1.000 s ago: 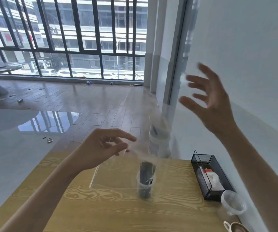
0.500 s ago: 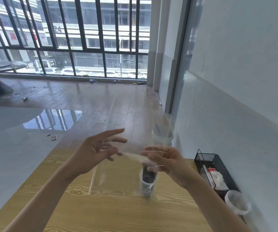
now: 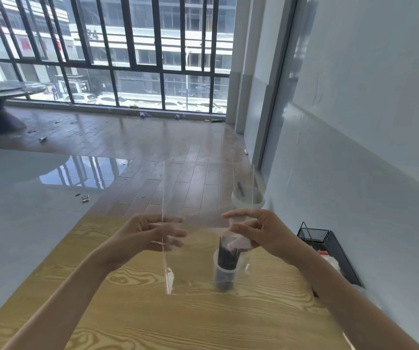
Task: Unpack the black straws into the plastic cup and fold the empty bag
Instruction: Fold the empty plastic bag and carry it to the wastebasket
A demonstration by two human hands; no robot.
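A clear plastic cup point(image 3: 224, 274) stands on the wooden table point(image 3: 152, 314), filled with upright black straws point(image 3: 226, 253). The empty transparent bag point(image 3: 198, 248) hangs upright in front of the cup, stretched between both hands, its lower edge close to the tabletop. My left hand point(image 3: 150, 234) pinches the bag's left edge. My right hand point(image 3: 256, 232) pinches its right side just above the straws. The cup and straws show through the clear film.
A second clear cup point(image 3: 247, 198) stands at the table's far edge near the wall, with something dark inside. A black mesh organiser point(image 3: 329, 245) with white packets sits at the right along the white wall. The table's left edge drops to a glossy floor.
My right hand came down from high on the right and took hold of the bag. Both hands now spread the bag flat and upright in front of the cup.
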